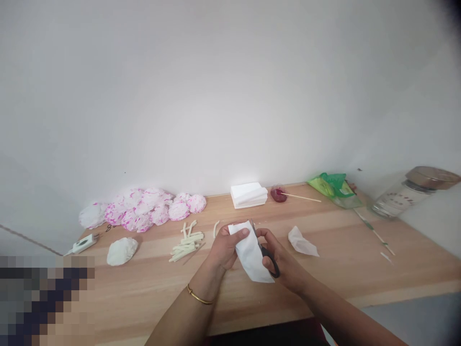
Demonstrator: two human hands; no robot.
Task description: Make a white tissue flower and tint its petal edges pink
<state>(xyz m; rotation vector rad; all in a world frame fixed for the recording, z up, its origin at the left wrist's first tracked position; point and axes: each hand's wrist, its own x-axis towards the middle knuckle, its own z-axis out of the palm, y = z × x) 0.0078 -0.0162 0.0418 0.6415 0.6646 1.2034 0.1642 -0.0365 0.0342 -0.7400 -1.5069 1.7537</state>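
Pinched between the thumb and fingers of my left hand is a folded white tissue, hanging down over the table. My right hand grips a pair of black-handled scissors. Their blades lie along the tissue's right edge near its top; I cannot tell how far apart they are. A loose piece of white tissue lies to the right of my right hand. Left of my left hand is a pile of pale green strips.
Pink-and-white tissue pompoms line the wall, with one white pompom in front. A tissue stack, a dark red container with a stick, a green plastic bag and a clear bottle stand behind. A power strip lies left.
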